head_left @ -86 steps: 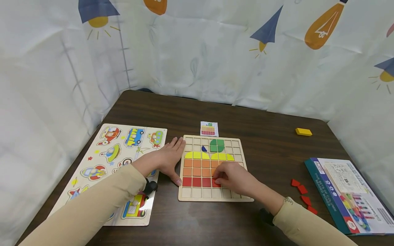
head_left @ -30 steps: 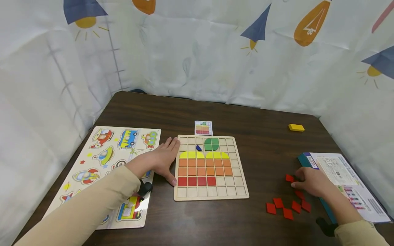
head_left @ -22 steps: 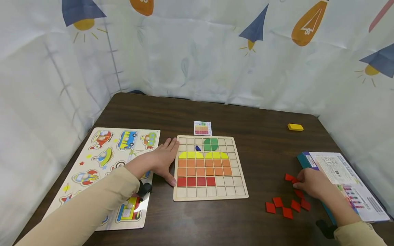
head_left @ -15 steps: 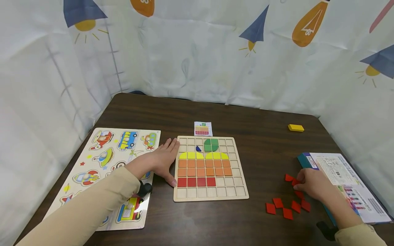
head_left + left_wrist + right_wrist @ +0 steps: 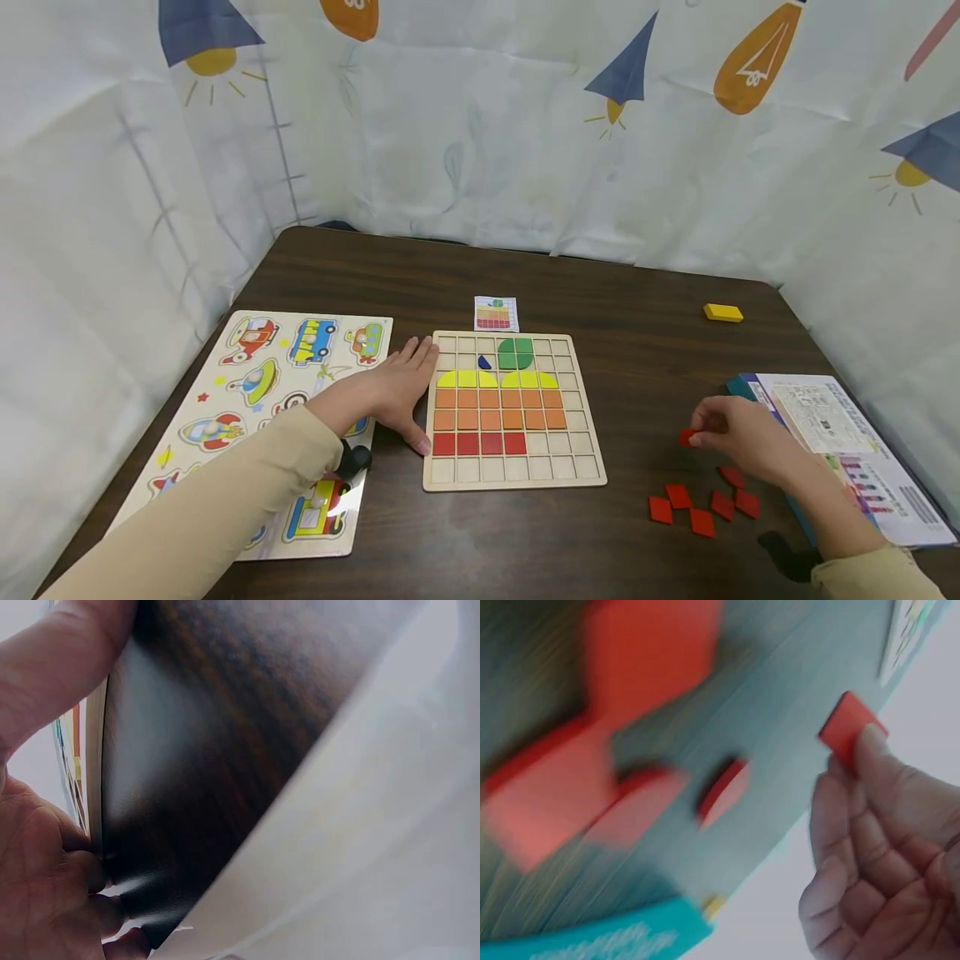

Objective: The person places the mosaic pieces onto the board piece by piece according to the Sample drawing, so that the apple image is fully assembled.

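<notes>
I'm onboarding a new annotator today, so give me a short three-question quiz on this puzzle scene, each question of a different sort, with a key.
1. True or false: the right hand pinches a red tile above the table.
2. Multiple choice: where does the left hand rest? A) on the teal box; B) against the left edge of the grid board; C) on the yellow block.
3. Fill in: the bottom coloured row on the grid board holds ____ red squares.

Key: 1 true. 2 B. 3 four.
</notes>
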Available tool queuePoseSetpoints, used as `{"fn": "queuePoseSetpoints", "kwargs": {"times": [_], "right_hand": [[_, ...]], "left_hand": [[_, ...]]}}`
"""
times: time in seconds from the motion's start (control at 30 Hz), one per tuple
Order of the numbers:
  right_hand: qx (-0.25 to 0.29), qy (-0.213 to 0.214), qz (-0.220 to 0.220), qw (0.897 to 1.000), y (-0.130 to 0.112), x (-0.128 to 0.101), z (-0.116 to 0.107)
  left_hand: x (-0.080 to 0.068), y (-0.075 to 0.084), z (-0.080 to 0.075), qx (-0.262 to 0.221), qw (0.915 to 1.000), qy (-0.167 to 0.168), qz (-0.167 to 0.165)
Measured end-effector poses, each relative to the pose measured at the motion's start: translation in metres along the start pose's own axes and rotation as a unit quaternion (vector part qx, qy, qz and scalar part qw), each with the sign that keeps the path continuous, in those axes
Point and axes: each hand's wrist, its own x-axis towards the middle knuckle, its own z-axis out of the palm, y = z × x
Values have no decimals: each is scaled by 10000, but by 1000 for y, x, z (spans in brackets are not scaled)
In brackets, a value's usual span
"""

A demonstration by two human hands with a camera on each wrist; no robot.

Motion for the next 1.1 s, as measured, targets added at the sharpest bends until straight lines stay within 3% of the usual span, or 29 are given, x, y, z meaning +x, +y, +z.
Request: {"fn": "queuePoseSetpoints", "kwargs": {"times": [0.23, 0.57, 0.9, 1.1], "right_hand": [[635, -6, -652, 9959, -53, 20, 18], [965, -340, -1382, 9851, -109, 48, 44], [943, -616, -1495, 9823, -132, 54, 60], [682, -400, -1603, 9839, -138, 52, 66]], "left_hand": [[0, 1, 0, 19, 10000, -24, -26], [-1, 1, -1, 4, 10000, -13, 4], [-1, 0, -1, -6, 10000, 45, 56], [-1, -1, 1, -23, 10000, 71, 47]]}}
